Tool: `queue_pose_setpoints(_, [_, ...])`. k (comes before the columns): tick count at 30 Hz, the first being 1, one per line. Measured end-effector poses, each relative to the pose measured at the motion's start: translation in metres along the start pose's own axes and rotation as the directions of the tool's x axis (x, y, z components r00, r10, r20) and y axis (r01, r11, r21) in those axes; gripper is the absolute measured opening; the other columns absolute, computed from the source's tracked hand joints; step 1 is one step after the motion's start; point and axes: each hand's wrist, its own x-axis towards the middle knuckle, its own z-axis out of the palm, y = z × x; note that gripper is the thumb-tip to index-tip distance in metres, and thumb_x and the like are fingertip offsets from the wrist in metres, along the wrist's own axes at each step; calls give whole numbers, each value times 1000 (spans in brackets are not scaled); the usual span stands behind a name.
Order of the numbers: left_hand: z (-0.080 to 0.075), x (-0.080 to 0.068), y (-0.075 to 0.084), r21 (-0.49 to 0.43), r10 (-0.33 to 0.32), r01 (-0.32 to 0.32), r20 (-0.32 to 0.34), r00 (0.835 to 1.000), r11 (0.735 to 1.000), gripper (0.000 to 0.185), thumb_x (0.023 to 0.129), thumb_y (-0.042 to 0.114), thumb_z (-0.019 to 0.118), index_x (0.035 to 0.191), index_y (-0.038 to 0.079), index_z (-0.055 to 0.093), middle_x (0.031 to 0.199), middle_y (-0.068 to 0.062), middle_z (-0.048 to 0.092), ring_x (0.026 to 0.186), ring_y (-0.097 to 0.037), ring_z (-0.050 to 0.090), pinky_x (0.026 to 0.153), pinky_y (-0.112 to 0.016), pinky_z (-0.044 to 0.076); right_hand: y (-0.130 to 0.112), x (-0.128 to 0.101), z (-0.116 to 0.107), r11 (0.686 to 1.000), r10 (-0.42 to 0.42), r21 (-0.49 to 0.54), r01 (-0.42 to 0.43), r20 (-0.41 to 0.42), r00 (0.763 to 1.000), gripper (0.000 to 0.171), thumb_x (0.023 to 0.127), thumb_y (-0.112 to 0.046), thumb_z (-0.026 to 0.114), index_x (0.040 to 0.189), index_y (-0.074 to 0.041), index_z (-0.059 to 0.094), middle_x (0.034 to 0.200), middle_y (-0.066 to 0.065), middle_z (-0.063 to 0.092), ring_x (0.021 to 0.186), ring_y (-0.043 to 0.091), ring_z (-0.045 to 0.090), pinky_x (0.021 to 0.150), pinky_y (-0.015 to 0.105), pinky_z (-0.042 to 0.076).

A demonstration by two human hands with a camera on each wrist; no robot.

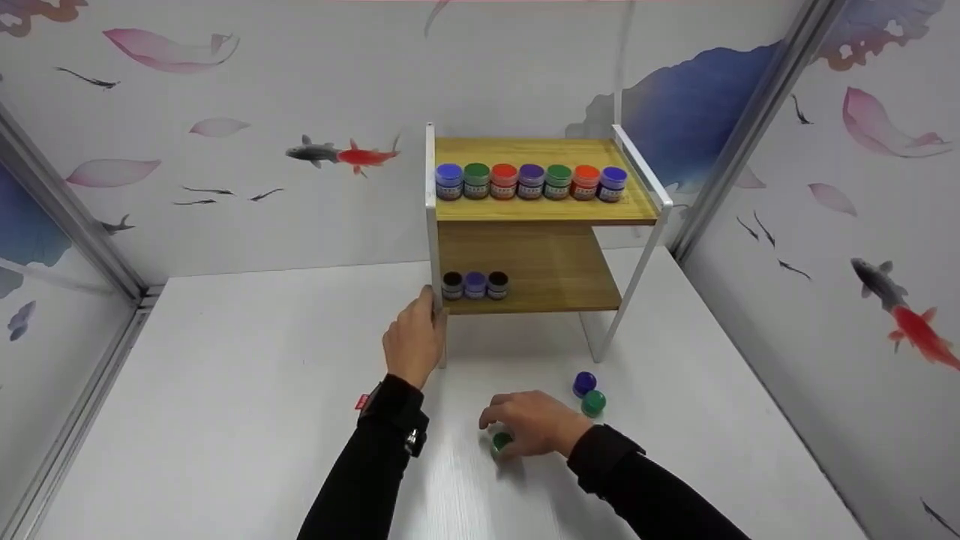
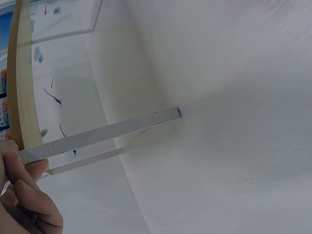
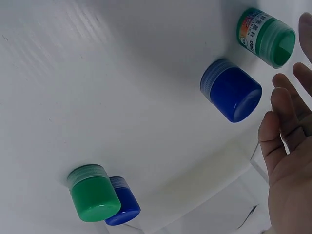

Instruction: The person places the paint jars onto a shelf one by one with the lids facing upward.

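Head view, left to right: the left hand [image 1: 413,339] grips the near-left white post of the wooden shelf rack [image 1: 545,214], fingers curled round the post beside the lower board. The left wrist view confirms this, with fingertips [image 2: 29,187] wrapped against the white post [image 2: 102,134] where it runs down to the table.

To the right and nearer, the right hand [image 1: 534,424] hovers low over the white table [image 1: 225,390], palm down, fingers loosely spread and apart, closed on nothing. A green-lidded jar [image 1: 501,442] sits just under its fingertips, at the near-left of the palm; whether skin touches the lid I cannot tell. In the right wrist view the fingers [image 3: 285,109] are straight, with a green jar [image 3: 265,36] and a blue jar [image 3: 231,90] just beyond their tips, both upright on the table.

Further right, just past the wrist, a blue-lidded jar [image 1: 584,383] and a second green jar [image 1: 593,403] stand touching one another.

The right hand is far nearer to the loose jars than the left. The jar lies directly below the fingers, its axis vertical, so any grasp would come straight down over the lid.

On the rack, seven jars [image 1: 529,181] line the upper board and three jars [image 1: 475,285] stand at the left of the lower board.
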Motion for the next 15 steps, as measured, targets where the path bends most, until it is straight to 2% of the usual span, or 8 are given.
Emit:
queue_pose_setpoints(6, [0,2,0,0,-17,16,16,1000,1000,14,96,22,61,106,12,60,87,-2,69,67,-18,64,54,-35,48,1,1,7,997,-12,-79,15,38,999,52,72,-32,86,121,-29,67,113,-6,69,99,10,64,91,34,52])
queue_pose_setpoints(15, [-1,1,0,2,-25,25,26,999,1000,13,97,22,59,105,12,60,86,-2,68,64,-16,59,52,-32,43,-1,3,14,988,-36,-149,40,33,999,39,75,-24,84,111,-28,71,106,-6,71,91,9,63,85,30,53])
